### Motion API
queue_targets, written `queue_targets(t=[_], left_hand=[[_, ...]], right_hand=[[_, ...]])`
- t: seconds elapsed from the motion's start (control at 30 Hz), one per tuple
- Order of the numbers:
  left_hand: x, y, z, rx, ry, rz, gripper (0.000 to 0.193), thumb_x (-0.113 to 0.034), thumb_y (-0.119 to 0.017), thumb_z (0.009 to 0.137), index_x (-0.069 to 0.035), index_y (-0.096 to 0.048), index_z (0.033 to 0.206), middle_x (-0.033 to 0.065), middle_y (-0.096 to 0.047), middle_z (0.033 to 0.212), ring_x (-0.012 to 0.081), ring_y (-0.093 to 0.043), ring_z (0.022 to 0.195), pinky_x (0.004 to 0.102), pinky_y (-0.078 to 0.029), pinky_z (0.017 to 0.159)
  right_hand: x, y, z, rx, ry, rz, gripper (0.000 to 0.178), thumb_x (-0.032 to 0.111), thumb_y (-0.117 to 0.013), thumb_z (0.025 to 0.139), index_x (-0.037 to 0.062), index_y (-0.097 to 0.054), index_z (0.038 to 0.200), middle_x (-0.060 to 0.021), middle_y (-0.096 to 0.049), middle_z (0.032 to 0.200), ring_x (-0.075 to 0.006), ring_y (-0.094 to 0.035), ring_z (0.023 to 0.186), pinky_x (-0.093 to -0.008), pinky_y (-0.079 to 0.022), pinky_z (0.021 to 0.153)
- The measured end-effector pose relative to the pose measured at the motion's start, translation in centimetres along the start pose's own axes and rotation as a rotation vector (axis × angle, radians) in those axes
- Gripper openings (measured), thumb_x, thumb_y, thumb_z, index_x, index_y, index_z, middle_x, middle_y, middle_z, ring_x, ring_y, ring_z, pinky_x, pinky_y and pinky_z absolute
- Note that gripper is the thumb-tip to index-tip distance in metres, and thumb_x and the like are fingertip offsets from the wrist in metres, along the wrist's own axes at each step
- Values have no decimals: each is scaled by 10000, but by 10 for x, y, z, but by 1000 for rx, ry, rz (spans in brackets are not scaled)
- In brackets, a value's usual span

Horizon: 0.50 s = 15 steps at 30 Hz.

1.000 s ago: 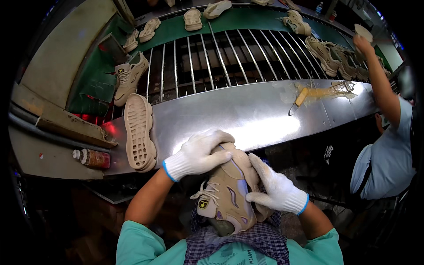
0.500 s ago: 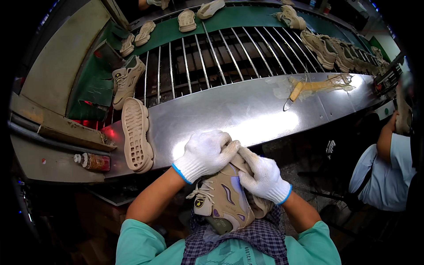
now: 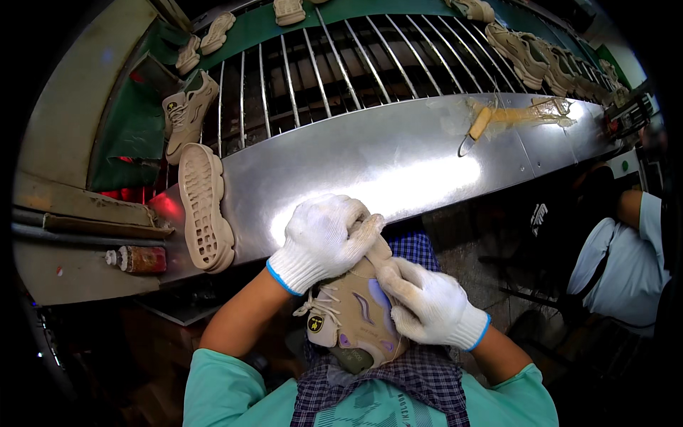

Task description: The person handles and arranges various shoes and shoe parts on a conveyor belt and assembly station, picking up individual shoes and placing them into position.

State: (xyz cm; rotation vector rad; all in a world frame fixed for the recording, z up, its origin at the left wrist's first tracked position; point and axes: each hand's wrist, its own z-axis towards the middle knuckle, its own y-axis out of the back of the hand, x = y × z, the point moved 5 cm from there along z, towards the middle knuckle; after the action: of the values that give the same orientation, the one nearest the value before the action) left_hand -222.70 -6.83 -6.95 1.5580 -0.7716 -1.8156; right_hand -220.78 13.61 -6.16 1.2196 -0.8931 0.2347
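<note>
In front of my apron I hold a beige sneaker (image 3: 359, 317) with purple accents, its toe pointing away from me and its heel close to my body. Tied laces and a round black-and-yellow tag hang on its left side. My left hand (image 3: 320, 235), in a white knit glove, is closed round the toe end, thumb pressing at the tip. My right hand (image 3: 432, 302), gloved alike, grips the right edge along the sole side, just below the toe, fingers bent. The sole side itself is mostly hidden by the right hand.
A loose beige sole (image 3: 204, 206) lies on the metal bench (image 3: 341, 160) at left, with a laced sneaker (image 3: 191, 117) behind it. Nearby lies a stained bottle (image 3: 142, 260). A yellow-handled tool (image 3: 480, 124) rests farther right. Rollers (image 3: 331, 78) run behind; a seated co-worker (image 3: 615, 270) is at right.
My right hand has shifted slightly down and right along the sneaker's edge. My left hand stays at the toe. The background has moved a little up and left in the view.
</note>
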Motion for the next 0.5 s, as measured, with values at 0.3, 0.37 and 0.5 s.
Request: queue_targets(t=[0.3,0.37,0.5], left_hand=[[80,-35,-46,-444,424,-1095,448,-349,-488,1126,36,-707,1194,131,-740,1083,193,-684,974,327,-545,941],[73,-32,-44,-470,441,-1080,469,-377,-496,1125,34,-707,1209,134,-738,1080,194,-678,982,325,-531,960],[29,5,-40,-448,299,-939,449,-353,-520,1105,42,-701,1223,130,-718,1140,192,-652,1050,321,-506,989]], right_hand=[[11,11,3,-95,45,-7,622,166,-739,923,-7,-523,1481,-290,-629,1328,-388,-734,1037,-439,-636,851],[-4,1,2,-246,-25,131,652,191,-745,934,-29,-500,1497,-300,-625,1363,-407,-719,1128,-441,-618,935],[-7,-2,31,-266,-279,246,630,331,-622,1053,-52,-456,1524,-331,-689,1278,-434,-746,1115,-449,-610,943]])
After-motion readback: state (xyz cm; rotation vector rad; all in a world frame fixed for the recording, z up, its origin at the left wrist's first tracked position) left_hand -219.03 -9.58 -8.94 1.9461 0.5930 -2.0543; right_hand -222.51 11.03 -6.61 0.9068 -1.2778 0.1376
